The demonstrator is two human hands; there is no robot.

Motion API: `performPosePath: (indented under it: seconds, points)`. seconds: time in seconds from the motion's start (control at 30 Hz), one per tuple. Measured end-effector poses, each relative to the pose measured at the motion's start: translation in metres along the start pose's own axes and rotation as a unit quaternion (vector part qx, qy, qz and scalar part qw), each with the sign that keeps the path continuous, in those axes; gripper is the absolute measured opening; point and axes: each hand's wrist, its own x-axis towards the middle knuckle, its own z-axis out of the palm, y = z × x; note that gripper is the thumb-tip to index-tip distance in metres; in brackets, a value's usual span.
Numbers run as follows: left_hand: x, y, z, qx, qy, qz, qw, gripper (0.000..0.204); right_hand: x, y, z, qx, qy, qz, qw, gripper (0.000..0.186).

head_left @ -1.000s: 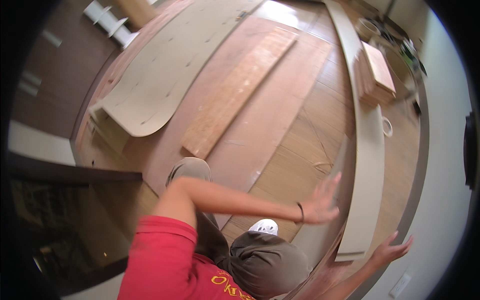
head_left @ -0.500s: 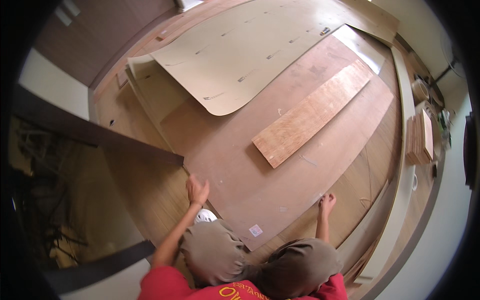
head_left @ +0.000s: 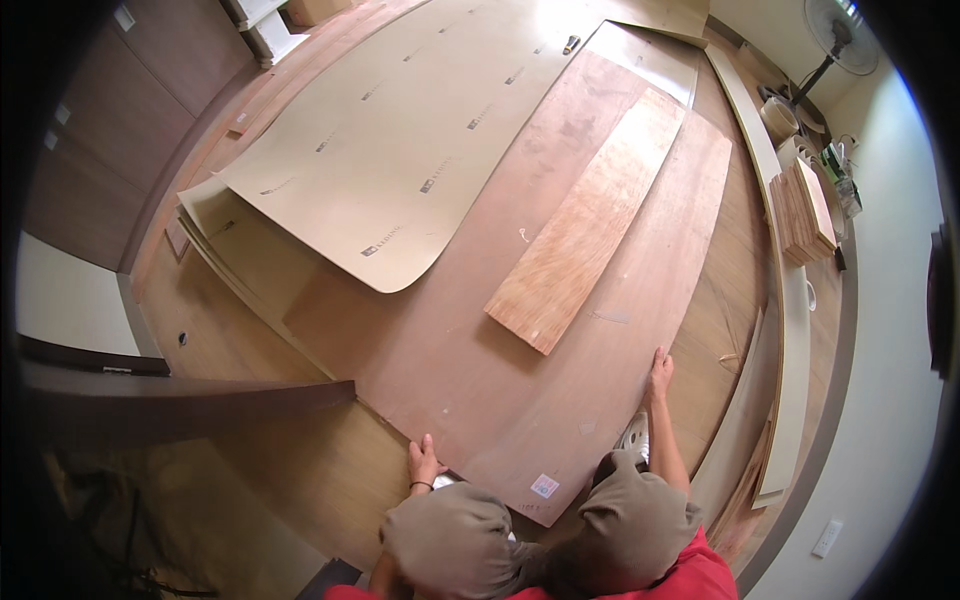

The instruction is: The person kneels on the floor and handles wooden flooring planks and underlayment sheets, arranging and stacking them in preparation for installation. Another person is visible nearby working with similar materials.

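Observation:
A large thin plywood sheet (head_left: 450, 380) lies in front of my knees, with a small white label (head_left: 544, 486) near its close corner. At its left edge my left hand (head_left: 425, 462) is closed on the board, thumb on top and the other fingers partly hidden. My right hand (head_left: 660, 375) grips the right edge a little farther away, its fingertips out of sight beneath. A narrower plank (head_left: 590, 230) of light wood rests lengthwise on the sheet. Over the sheet's far left part lies a beige printed sheet (head_left: 370, 170) with a curled corner.
A dark panel edge (head_left: 200, 405) juts in from the left. Along the right wall run long pale boards (head_left: 745, 150), and beyond them stand stacked wood pieces (head_left: 800, 212), rolls (head_left: 778, 118) and a fan (head_left: 838, 40). A small tool (head_left: 571, 44) lies on the beige sheet.
My left hand has come down onto the plywood sheet's left edge and closed there. My right hand now holds the right edge, farther along. The whole view has shifted with my head.

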Motion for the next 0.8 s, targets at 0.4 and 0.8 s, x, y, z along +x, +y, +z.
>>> performPosePath:
  seconds: [0.4, 0.8]
  points:
    - [-0.030, 0.019, -0.004, 0.026, 0.064, -0.039, 0.997, 0.049, 0.001, -0.029, 0.017, 0.099, -0.052, -0.035, 0.993, 0.038]
    - [-0.088, 0.005, 0.024, -0.030, -0.112, -0.167, 0.979, 0.061, -0.003, -0.046, 0.019, 0.129, -0.057, 0.021, 0.990, 0.037]
